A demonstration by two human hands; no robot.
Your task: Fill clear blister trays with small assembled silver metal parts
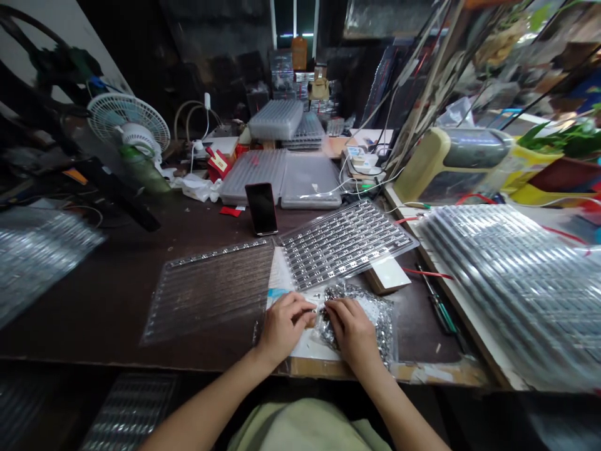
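My left hand (284,327) is at the front of the table with its thumb and fingers curled together; what lies between them is too small to tell. My right hand (353,331) rests over a clear plastic bag of small shiny metal parts (385,322), its fingertips pinched at the bag's left side, close to the left hand. Under both hands lies a white sheet (307,347). Just beyond them, a clear tray (347,241) with rows of filled slots leans tilted on a small box (387,275). Left of the hands lies another clear ribbed tray (211,288), with small parts visible along its far row.
A phone (261,210) stands upright behind the trays. Stacks of clear trays lie at the right (507,282) and far left (42,257). A green-handled screwdriver (441,313) is right of the bag. Further back are a fan (129,125), closed plastic cases (310,178) and loose cables.
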